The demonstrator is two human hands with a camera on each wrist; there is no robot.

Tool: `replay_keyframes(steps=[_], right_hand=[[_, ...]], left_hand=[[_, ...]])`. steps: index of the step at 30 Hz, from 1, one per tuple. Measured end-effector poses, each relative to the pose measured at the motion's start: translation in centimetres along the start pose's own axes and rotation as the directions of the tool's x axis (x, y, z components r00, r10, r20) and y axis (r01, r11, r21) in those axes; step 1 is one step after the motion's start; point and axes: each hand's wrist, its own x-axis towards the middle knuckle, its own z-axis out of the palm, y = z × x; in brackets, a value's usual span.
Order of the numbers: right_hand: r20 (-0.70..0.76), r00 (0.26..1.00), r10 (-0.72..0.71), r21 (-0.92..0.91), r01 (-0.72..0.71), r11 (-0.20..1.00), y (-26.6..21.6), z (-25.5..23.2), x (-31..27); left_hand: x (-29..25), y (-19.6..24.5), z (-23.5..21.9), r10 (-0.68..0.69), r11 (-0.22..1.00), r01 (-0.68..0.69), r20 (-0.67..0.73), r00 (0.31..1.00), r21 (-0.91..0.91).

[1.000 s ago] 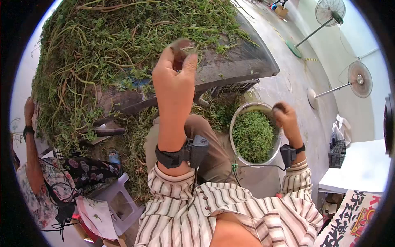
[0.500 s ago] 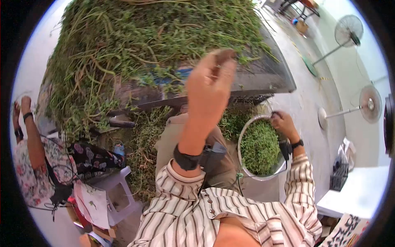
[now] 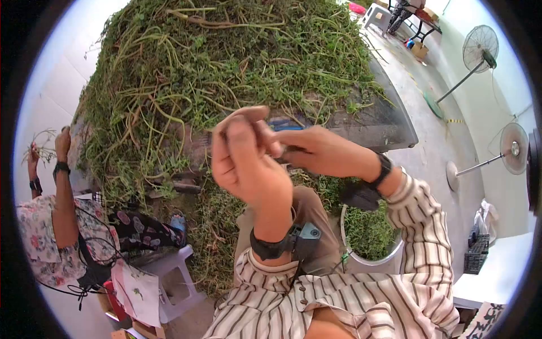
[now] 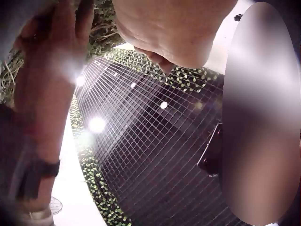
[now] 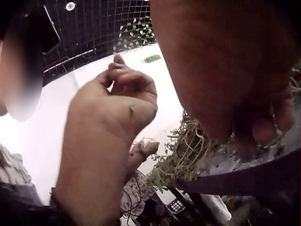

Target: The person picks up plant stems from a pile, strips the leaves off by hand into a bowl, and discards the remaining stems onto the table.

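My left hand (image 3: pixel 254 175) is raised in front of the table edge, its fingers curled and its thumb against them. From the right, my right hand (image 3: pixel 330 150) reaches in, fingertips right at the left fingers. In the right wrist view the curled left hand (image 5: pixel 103 113) shows a tiny green fleck on it; the nearer right hand (image 5: pixel 211 70) is dark. I cannot tell whether either hand pinches a stem. Beyond them a heap of leafy green stems (image 3: pixel 237 62) covers much of the dark table (image 3: pixel 389 121). Picked greens (image 3: pixel 367 234) fill a round basin (image 3: pixel 370 261) below my right forearm.
At the left, another person in a floral shirt (image 3: pixel 39 231) holds stems near the heap. A pale plastic stool (image 3: pixel 186 277) stands beside them. More stems (image 3: pixel 214 237) litter the floor under the table. Two standing fans (image 3: pixel 480 48) and a black crate (image 3: pixel 477 254) are at the right.
The right hand has left the basin and moved left to meet the left hand. My left hand, which held pale stems a second ago, has come back from over the heap.
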Motion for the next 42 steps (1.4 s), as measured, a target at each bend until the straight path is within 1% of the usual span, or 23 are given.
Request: replay_keyframes(steps=[1, 3, 7, 9, 11, 13, 14, 16, 17, 19, 20, 24, 26, 27, 28, 29, 30, 31, 33, 34, 38, 40, 42], right_hand=[[-0.01, 1.0, -0.007, -0.005, 0.006, 1.0, 0.4, 0.5, 1.6], [0.199, 0.975, 0.097, -0.185, -0.06, 0.981, 1.2, 1.2, 4.1], [0.228, 0.963, 0.142, -0.311, -0.066, 0.948, 2.3, 0.6, 6.0], [0.058, 0.995, 0.082, -0.274, -0.063, 0.96, 4.2, -0.9, 5.7], [0.007, 0.993, 0.122, -0.268, -0.116, 0.956, 6.0, -3.0, 5.2], [-0.081, 0.897, 0.434, -0.178, -0.442, 0.879, 6.7, -5.3, 4.3], [-0.077, 0.897, 0.436, -0.184, -0.443, 0.878, 7.6, -6.6, 3.7], [-0.184, 0.884, 0.43, -0.19, -0.461, 0.867, 9.4, -8.6, 2.7], [-0.182, 0.885, 0.429, -0.194, -0.46, 0.867, 9.7, -9.4, 2.1], [-0.271, 0.812, 0.517, -0.132, -0.563, 0.815, 9.4, -10.5, 1.4], [-0.276, 0.841, 0.464, -0.121, -0.51, 0.852, 9.5, -10.8, 0.9], [-0.235, 0.884, 0.404, -0.14, -0.443, 0.886, 7.2, -10.3, -0.4], [-0.108, 0.814, 0.571, -0.047, -0.578, 0.815, 6.7, -9.6, -0.9], [-0.107, 0.813, 0.572, -0.046, -0.579, 0.814, 7.3, -9.5, -1.2], [-0.1, 0.896, 0.432, -0.238, -0.443, 0.864, 8.2, -9.5, -1.5], [-0.061, 0.957, 0.285, -0.418, -0.284, 0.863, 8.9, -9.5, -1.7], [-0.138, 0.896, 0.422, -0.368, -0.442, 0.818, 8.2, -9.7, -1.4], [-0.135, 0.897, 0.42, -0.372, -0.439, 0.818, 7.8, -10.0, -0.9], [-0.301, 0.904, 0.305, -0.342, -0.401, 0.85, 7.3, -10.7, 0.5], [-0.339, 0.911, 0.236, -0.373, -0.361, 0.855, 6.9, -10.8, 1.6], [-0.363, 0.913, 0.187, -0.455, -0.349, 0.819, 7.9, -11.0, 6.0], [-0.345, 0.936, 0.071, -0.64, -0.29, 0.712, 10.3, -11.0, 8.1], [-0.374, 0.924, 0.082, -0.662, -0.328, 0.674, 12.5, -10.8, 9.6]], left_hand=[[0.4, 0.2, -0.2, 0.004, 1.0, -0.004, 0.012, 1.0, -0.003], [1.0, 0.5, -0.6, 0.028, 1.0, -0.029, -0.084, 0.996, -0.009], [1.6, 0.9, -1.8, -0.019, 0.998, 0.017, -0.034, 0.999, -0.061], [1.8, 1.1, -1.6, -0.024, 0.999, 0.021, -0.067, 0.997, -0.044], [2.0, 1.1, -1.7, -0.03, 0.999, 0.028, -0.097, 0.995, -0.031], [2.0, 1.1, -1.8, -0.062, 0.997, 0.059, -0.056, 0.996, -0.049], [1.9, 1.1, -1.8, -0.062, 0.997, 0.059, -0.063, 0.996, -0.054], [1.8, 1.3, -1.5, -0.124, 0.991, 0.122, -0.029, 0.992, -0.05], [1.8, 1.3, -1.6, -0.122, 0.991, 0.12, -0.031, 0.992, -0.053], [1.8, 1.2, -1.7, -0.121, 0.986, 0.121, 0.007, 0.993, -0.115], [1.9, 1.1, -1.7, -0.122, 0.986, 0.122, 0.006, 0.992, -0.117], [1.9, 0.8, -1.6, -0.128, 0.986, 0.124, -0.029, 0.991, -0.115], [1.8, 0.8, -1.7, -0.139, 0.982, 0.136, -0.019, 0.99, -0.129], [1.9, 0.7, -1.7, -0.154, 0.977, 0.148, -0.028, 0.988, -0.155], [1.9, 0.6, -1.7, -0.168, 0.971, 0.159, -0.037, 0.985, -0.181], [1.9, 0.7, -1.8, -0.168, 0.97, 0.158, -0.037, 0.985, -0.182], [2.0, 0.7, -1.8, -0.181, 0.965, 0.169, -0.041, 0.983, -0.202], [2.0, 0.7, -1.8, -0.193, 0.958, 0.178, -0.047, 0.98, -0.223], [2.0, 0.5, -2.0, -0.206, 0.952, 0.19, -0.041, 0.978, -0.24], [2.0, 0.5, -2.0, -0.222, 0.945, 0.208, -0.029, 0.975, -0.254], [1.9, 0.3, -2.0, -0.245, 0.936, 0.234, -0.013, 0.969, -0.262], [2.1, 0.3, -2.2, -0.294, 0.918, 0.281, -0.004, 0.956, -0.281], [2.1, 0.2, -2.4, -0.316, 0.903, 0.303, 0.006, 0.949, -0.305]])
